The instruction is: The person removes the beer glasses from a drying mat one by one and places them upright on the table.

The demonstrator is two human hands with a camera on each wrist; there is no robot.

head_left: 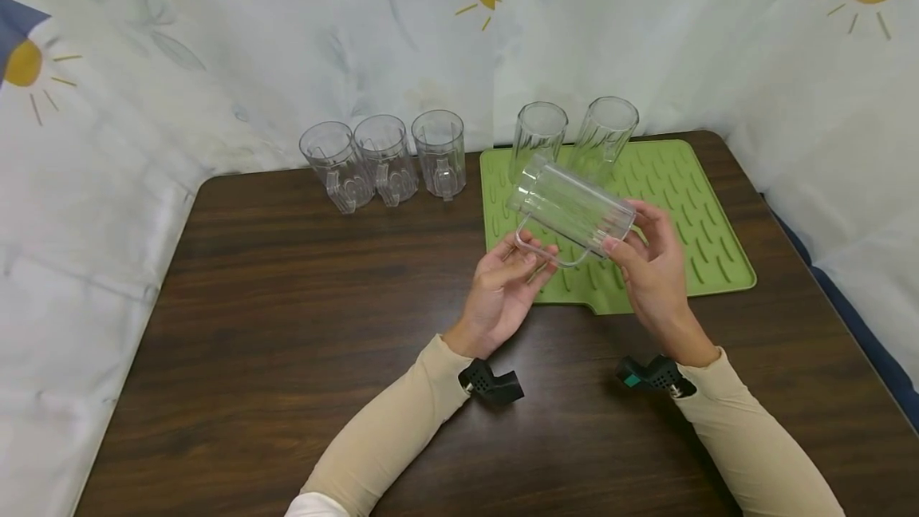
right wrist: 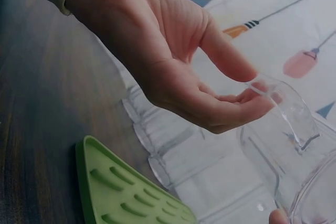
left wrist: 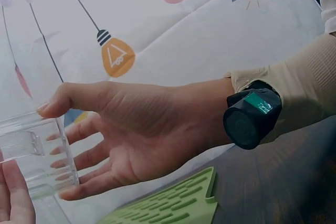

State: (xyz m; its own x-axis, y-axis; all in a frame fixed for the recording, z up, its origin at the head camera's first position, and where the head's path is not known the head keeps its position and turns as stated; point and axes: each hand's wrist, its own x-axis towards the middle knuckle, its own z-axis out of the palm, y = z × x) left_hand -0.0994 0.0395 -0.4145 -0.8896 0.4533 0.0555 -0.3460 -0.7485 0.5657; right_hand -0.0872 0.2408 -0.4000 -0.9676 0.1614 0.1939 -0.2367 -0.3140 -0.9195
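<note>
A clear mug (head_left: 574, 202) is held tilted in the air over the green ridged mat (head_left: 707, 230). My left hand (head_left: 498, 294) pinches its handle between thumb and fingers; the right wrist view shows this handle (right wrist: 300, 121) close up. At the mug's lower right end, my right hand (head_left: 656, 270) grips it, thumb at the near side and fingers round the far side. In the left wrist view, the right hand's fingers show through the clear wall of the mug (left wrist: 34, 148).
Two clear mugs (head_left: 540, 130) stand at the mat's back edge, behind the held one. Three more mugs (head_left: 384, 154) are in a row at the back of the dark wooden table (head_left: 323, 278). A patterned white cloth (head_left: 251, 46) hangs behind the table.
</note>
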